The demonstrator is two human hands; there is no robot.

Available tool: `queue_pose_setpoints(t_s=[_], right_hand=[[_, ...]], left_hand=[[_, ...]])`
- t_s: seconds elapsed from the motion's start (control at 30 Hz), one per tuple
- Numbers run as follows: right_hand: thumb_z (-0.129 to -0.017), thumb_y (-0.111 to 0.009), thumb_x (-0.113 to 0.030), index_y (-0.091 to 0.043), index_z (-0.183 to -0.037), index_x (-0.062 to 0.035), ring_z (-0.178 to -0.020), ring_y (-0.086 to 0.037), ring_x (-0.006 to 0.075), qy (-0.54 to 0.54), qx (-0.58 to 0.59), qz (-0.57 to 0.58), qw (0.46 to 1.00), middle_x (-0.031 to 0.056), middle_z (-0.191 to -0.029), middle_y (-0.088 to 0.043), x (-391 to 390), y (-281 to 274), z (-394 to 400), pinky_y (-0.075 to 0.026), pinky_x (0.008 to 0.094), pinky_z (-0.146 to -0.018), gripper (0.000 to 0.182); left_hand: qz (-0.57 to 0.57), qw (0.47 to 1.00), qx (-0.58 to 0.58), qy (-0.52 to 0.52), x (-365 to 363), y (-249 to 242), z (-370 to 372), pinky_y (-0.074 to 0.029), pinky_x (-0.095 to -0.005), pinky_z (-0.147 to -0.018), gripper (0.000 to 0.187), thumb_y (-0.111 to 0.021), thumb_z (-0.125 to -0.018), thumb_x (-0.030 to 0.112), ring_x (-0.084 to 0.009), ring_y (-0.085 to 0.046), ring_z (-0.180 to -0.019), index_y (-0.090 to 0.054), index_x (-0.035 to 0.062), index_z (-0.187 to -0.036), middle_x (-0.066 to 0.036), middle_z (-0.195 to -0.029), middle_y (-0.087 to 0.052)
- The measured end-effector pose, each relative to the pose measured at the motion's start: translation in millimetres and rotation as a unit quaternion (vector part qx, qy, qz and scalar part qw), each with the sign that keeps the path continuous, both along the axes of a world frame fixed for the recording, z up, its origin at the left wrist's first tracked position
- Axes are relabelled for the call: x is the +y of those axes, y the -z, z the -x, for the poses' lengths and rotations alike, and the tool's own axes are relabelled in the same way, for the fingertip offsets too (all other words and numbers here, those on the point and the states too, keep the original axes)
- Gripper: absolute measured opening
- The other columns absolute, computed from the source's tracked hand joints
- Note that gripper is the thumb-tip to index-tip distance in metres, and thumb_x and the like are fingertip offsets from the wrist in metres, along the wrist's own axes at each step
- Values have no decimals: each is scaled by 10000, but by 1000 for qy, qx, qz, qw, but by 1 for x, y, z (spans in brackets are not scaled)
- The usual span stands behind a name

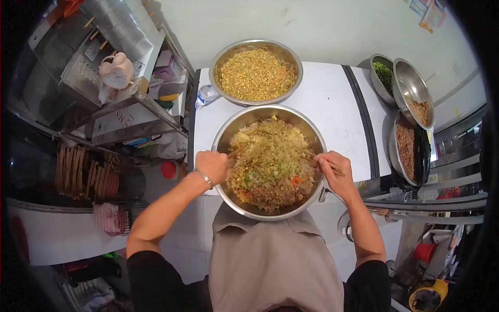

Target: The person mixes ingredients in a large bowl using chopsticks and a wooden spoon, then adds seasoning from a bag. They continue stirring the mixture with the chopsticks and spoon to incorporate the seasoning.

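A large steel bowl [270, 214] in front of me holds a chopped filling [270, 161] with glassy noodle-like strands, yellow bits, green pieces and orange shreds. My right hand [335, 169] is closed around wooden chopsticks [338, 171] at the bowl's right rim, and their front ends reach into the filling. At the left rim my left hand [212, 166] is closed in a fist, with brown chopsticks [232, 155] just showing by its fingers; the rest of them is hidden. Directly behind stands a second steel bowl [297, 88] full of a yellow chopped mix [257, 74].
The bowls rest on a white table [332, 119]. At its right are a bowl of chopped greens [383, 78], a tilted steel bowl [410, 78] with brown crumbs and a bowl of brown mince [405, 145]. A metal rack [156, 104] bearing a pink clock [116, 71] stands left.
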State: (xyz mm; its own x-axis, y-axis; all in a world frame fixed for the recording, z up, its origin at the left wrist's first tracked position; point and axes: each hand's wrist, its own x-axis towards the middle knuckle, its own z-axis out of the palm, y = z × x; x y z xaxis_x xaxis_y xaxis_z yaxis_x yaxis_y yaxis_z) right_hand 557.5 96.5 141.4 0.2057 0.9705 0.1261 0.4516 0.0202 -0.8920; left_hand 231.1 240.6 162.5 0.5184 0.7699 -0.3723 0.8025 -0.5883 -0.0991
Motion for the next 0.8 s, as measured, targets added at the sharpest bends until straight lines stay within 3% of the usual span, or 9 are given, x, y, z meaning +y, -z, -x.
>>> queue_pose_setpoints(t_s=[0.07, 0.17, 0.37, 0.47, 0.67, 0.8], right_hand=[[-914, -596, -113, -701, -920, 6, -692, -633, 235, 6, -12, -16, 1000, 137, -767, -654, 4, 1, 0, -494, 334, -643, 158], [-916, -596, -115, -701, -922, 6, -691, -631, 243, -8, -38, -33, 999, 141, -781, -658, 6, 5, 1, -491, 336, -640, 160], [-917, -600, -116, -700, -926, 5, -702, -635, 244, 27, 35, 17, 999, 144, -788, -663, -8, 2, -6, -491, 338, -651, 158], [-920, -598, -117, -701, -931, 7, -704, -638, 234, 14, 10, -5, 1000, 139, -794, -667, -4, 10, -2, -491, 327, -649, 162], [-925, -591, -127, -705, -936, -5, -703, -636, 233, 23, 15, 16, 1000, 133, -798, -671, -9, 9, -8, -495, 334, -654, 167], [-926, -590, -135, -707, -935, -12, -689, -628, 233, -1, 8, -8, 1000, 126, -773, -659, -3, 13, -2, -490, 337, -642, 169]], left_hand=[[-25, 999, -23, -21, 10, -10, 1, -561, -442, -671, 157, -632, -777, 221, -331, -715, -782, -726, 97, -801, -165, -802, -713], [-42, 998, -28, -37, 42, 68, 24, -549, -467, -639, 195, -606, -827, 253, -346, -698, -693, -721, 104, -773, -180, -736, -694], [-21, 999, -8, -29, 7, -17, 6, -560, -435, -672, 173, -628, -790, 220, -331, -716, -784, -740, 97, -838, -172, -827, -719], [-24, 1000, 6, 1, 20, 63, 24, -554, -445, -654, 209, -606, -828, 242, -338, -705, -740, -724, 75, -783, -177, -787, -706], [-31, 999, -3, -38, 14, 3, 13, -564, -435, -685, 217, -599, -838, 253, -330, -713, -776, -733, 85, -808, -174, -822, -715], [-17, 999, 25, -36, 32, 57, 16, -564, -443, -691, 252, -572, -878, 274, -330, -713, -773, -735, 91, -819, -176, -833, -715]])
